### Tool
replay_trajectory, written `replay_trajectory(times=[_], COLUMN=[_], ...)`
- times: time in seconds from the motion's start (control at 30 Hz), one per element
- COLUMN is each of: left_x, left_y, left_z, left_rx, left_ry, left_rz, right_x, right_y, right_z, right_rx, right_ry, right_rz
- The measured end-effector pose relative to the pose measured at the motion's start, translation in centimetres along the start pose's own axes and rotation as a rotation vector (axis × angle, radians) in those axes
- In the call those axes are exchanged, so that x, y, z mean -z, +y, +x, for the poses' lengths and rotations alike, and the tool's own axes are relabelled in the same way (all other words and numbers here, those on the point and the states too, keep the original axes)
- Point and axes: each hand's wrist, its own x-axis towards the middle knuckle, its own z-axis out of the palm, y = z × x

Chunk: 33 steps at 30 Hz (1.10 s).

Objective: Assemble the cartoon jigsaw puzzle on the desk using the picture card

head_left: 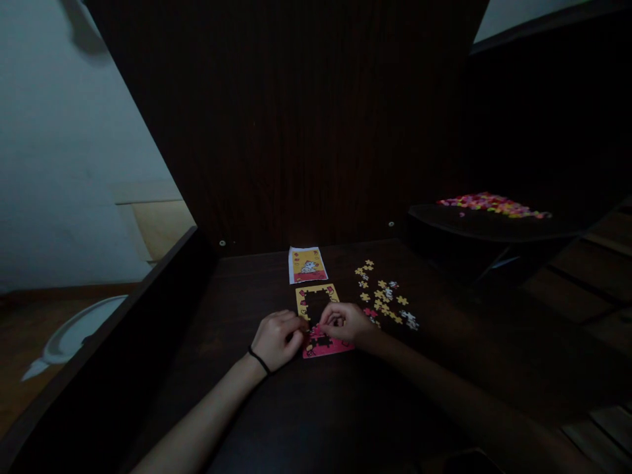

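The left hand (277, 337), a dark band on its wrist, rests curled on the dark table (345, 408) with its fingertips against the left edge of the partly built jigsaw puzzle (320, 319). The right hand (344, 322) meets it from the other side, fingers bent in over the puzzle's middle; it may be pinching a small piece, but the light is too dim to say for sure, and whether the left hand holds anything cannot be told either.

The puzzle lies directly between and just beyond the two hands, toward twelve o'clock. Its long axis runs away from the person: pink band nearest, yellow border farthest, with a dark unfilled gap in the centre. Both hands touch it, and the right reaches further over it.

At about two o'clock from the right hand, just beside it, lies a scatter of loose pieces (385, 299), yellow mostly with some white and a couple of pink; roughly twenty, too small to count exactly. At twelve o'clock, just past the puzzle, lies one reference picture card (307, 264). Well apart at two o'clock, a raised dark surface carries one strip of colourful bits (494, 204), possibly more pieces.
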Motion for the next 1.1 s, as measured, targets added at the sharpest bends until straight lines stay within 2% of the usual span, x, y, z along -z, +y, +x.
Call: replay_trajectory(times=[0.2, 0.33, 0.57, 0.7, 0.83, 0.97, 1.1], left_x=[0.1, 0.0, -0.2, 0.2, 0.7, 0.9, 0.7], left_y=[0.4, 0.2, 0.3, 0.3, -0.7, -1.4, -1.1], left_z=[0.1, 0.1, 0.2, 0.2, 0.0, 0.0, 0.0], left_rx=[-0.047, -0.027, 0.000, -0.029, -0.051, -0.005, 0.002], left_ry=[-0.014, -0.015, -0.052, -0.108, -0.126, -0.123, -0.143], left_rz=[-0.076, -0.081, -0.139, -0.131, -0.090, -0.179, -0.271], right_x=[-0.4, -0.5, -0.5, -0.5, -0.4, -0.5, -0.4], right_y=[-0.3, -0.3, -0.2, -0.3, -0.4, -0.7, -0.7], right_z=[-0.3, -0.3, -0.3, -0.3, -0.5, -0.8, -0.8], right_rx=[-0.019, -0.023, 0.096, 0.092, 0.132, 0.190, 0.204], right_ry=[0.020, 0.025, 0.103, 0.032, -0.004, -0.028, -0.025], right_rz=[0.057, 0.058, -0.101, -0.144, -0.256, -0.362, -0.427])
